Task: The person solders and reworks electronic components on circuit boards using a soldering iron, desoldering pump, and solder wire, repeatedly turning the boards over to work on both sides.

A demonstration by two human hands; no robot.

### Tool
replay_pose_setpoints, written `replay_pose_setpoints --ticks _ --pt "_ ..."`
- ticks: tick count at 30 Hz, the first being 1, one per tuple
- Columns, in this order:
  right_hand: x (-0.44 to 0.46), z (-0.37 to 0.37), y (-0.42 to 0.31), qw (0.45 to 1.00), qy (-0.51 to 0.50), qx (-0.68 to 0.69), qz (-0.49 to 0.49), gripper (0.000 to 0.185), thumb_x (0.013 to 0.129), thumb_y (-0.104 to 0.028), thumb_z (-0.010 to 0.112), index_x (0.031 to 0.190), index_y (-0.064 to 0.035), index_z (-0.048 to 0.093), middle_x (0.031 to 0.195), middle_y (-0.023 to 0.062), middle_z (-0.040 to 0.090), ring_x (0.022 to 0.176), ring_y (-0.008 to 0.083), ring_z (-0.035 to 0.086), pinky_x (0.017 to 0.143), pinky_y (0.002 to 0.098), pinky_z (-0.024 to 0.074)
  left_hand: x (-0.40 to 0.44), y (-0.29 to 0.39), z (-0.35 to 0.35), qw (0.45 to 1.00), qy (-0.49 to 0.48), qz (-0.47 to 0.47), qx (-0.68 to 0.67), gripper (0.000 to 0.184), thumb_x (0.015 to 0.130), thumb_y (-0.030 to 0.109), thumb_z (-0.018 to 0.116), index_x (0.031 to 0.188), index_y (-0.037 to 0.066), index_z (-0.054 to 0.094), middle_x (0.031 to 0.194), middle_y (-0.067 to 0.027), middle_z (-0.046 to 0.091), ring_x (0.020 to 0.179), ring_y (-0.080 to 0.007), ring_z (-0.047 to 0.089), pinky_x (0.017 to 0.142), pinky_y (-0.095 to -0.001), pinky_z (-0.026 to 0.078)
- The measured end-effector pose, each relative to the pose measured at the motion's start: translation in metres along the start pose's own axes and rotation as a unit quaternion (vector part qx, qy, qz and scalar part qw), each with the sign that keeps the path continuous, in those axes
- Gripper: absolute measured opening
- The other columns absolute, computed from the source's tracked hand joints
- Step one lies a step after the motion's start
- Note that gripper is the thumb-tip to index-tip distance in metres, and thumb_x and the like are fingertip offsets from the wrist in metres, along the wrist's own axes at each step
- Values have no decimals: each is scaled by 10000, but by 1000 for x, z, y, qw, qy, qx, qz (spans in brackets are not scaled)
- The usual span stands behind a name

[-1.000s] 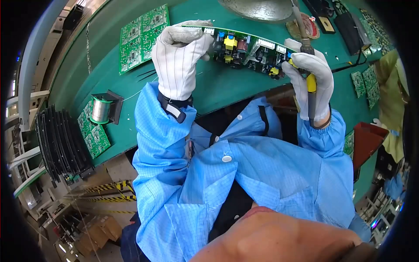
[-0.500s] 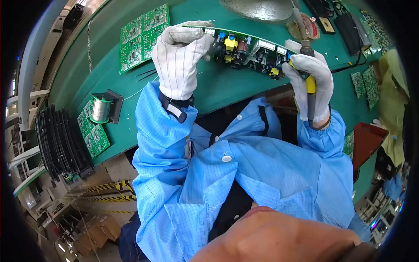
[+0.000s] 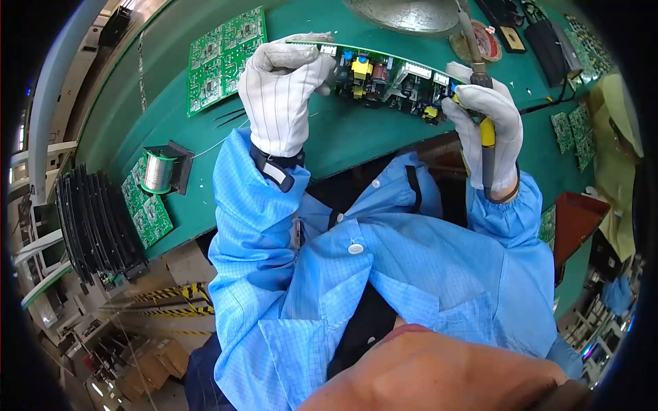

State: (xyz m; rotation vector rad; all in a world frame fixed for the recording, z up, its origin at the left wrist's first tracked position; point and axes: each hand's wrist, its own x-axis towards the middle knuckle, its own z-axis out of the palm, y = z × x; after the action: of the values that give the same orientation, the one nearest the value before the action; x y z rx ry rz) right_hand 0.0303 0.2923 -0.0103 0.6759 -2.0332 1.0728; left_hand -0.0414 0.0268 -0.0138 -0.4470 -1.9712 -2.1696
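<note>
A circuit board [image 3: 387, 79] stands on edge between my hands, its side with yellow, blue and black components facing me. My left hand [image 3: 277, 96], in a white striped glove, pinches the board's left end. My right hand [image 3: 495, 127], gloved too, has its fingers at the board's right end and also wraps round a soldering iron [image 3: 487, 130] with a yellow band on its handle. The iron points away from me, past the board's right end. The far face of the board is hidden from view.
Flat green circuit boards [image 3: 226, 58] lie at the back left. A solder wire spool [image 3: 158, 174] sits on its holder near a row of black strips [image 3: 96, 222]. A round metal dish [image 3: 408, 12] is at the back, and a red-brown bin [image 3: 579, 222] stands at right.
Almost nothing differs. Both hands, the circuit board and the soldering iron keep practically the same positions.
</note>
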Motion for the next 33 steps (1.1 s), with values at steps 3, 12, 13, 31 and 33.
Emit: replay_pose_setpoints --ticks 3,12,13,31,33 --pt "-2 -1 2 1000 -5 -17 -1 376 813 31 823 1133 -85 664 1067 94 753 1072 312 725 916 388 576 0 -1 -1 1000 -8 9 6 221 908 50 764 1018 -24 587 1171 -236 714 788 -197 710 598 -290 596" --pt "1 -2 -2 1000 -18 -14 4 353 829 21 809 1133 -85 664 1072 94 756 1080 308 727 921 384 572 -2 0 1 1000 2 10 -2 215 911 44 756 1015 -27 582 1165 -226 719 780 -200 710 603 -289 594" --pt "1 -3 -1 1000 -18 -14 4 353 829 21 809 1133 -85 664 1072 94 756 1080 308 727 921 384 572 -1 0 0 1000 1 0 -14 216 910 47 760 1014 -27 585 1161 -223 721 774 -199 709 601 -289 594" --pt "-2 -3 0 1000 -20 -11 -3 383 818 30 813 1151 -85 661 1064 96 756 1059 310 728 913 394 572 -2 1 2 1000 4 8 12 230 913 81 773 1000 -25 589 1164 -225 714 776 -195 706 605 -291 594" --pt "0 -3 -1 1000 -17 -18 4 377 818 26 816 1144 -89 664 1064 91 757 1043 304 727 912 393 573 -2 1 1 1000 8 5 27 231 914 82 773 999 -23 585 1168 -226 712 779 -196 706 605 -290 593"
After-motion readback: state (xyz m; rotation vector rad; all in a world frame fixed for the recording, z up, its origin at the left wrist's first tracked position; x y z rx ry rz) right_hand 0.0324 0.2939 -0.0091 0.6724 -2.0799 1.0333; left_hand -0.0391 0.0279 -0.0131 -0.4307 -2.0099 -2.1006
